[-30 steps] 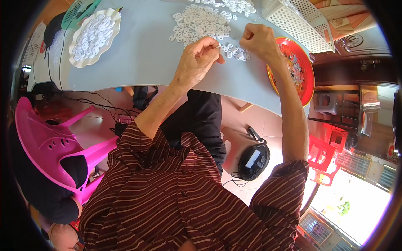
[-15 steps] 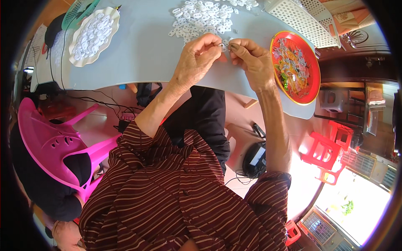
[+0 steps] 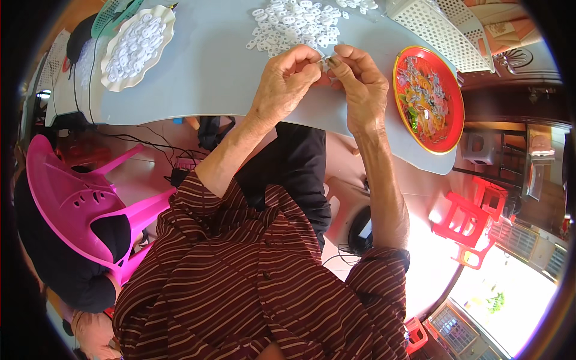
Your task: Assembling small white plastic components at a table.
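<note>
Over the grey table (image 3: 198,72), my left hand (image 3: 287,81) and my right hand (image 3: 365,84) meet fingertip to fingertip. A small white plastic piece (image 3: 324,62) shows between them, with my left thumb and forefinger closed on it. My right thumb and forefinger are pinched at its other side; whatever they grip is too small to make out. Just beyond my fingers lies a loose pile of white oval pieces with holes (image 3: 294,27). To the right of my right hand sits a red, flower-patterned round tray (image 3: 458,111) with many small greyish clear bits scattered in it.
A cream scalloped dish (image 3: 108,84) heaped with white pieces is at the left, beside a green basket (image 3: 108,18). A white perforated basket (image 3: 441,36) stands at the far right. A pink chair (image 3: 66,198) with a seated person is left of me; red stools (image 3: 465,222) stand right.
My right hand has shifted slightly left and up, bringing the fingertips closer together around the white piece. The whole view has moved a little.
</note>
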The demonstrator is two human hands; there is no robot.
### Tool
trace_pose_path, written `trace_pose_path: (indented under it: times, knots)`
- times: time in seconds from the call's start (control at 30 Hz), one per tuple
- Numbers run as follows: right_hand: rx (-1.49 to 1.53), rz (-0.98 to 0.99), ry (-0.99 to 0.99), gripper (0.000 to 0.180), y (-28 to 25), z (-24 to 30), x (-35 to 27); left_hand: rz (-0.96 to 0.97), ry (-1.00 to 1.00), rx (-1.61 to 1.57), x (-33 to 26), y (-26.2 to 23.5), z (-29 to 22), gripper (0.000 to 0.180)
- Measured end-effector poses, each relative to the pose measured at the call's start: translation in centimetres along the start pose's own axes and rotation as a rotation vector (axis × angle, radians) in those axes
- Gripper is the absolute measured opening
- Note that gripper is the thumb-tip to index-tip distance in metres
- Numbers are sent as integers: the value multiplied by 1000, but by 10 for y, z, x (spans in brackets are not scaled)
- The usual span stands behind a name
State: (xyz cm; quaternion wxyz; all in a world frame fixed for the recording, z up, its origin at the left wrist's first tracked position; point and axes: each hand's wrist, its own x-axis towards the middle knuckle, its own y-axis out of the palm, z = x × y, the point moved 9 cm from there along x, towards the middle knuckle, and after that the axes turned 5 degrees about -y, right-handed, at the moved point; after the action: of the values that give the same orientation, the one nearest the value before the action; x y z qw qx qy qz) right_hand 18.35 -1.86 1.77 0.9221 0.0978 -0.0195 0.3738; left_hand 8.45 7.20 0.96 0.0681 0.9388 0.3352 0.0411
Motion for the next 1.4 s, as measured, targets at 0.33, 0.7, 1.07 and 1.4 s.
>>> trace_pose_path:
  times: [0.33, 0.7, 1.07, 1.4]
  knots:
    - [46, -29, -48, 20, -4, -2, 0, 9, 45, 36, 1, 3, -4, 5]
    - [9, -5, -76, 20, 1, -1, -2, 17, 55, 34, 0, 1, -3, 6]
    - [-46, 131, -19, 12, -10, -7, 3, 131, -2, 213, 0, 10, 3, 9]
    - [-158, 137, -53, 19, -3, 1, -4, 158, 39, -62, 1, 13, 2, 9]
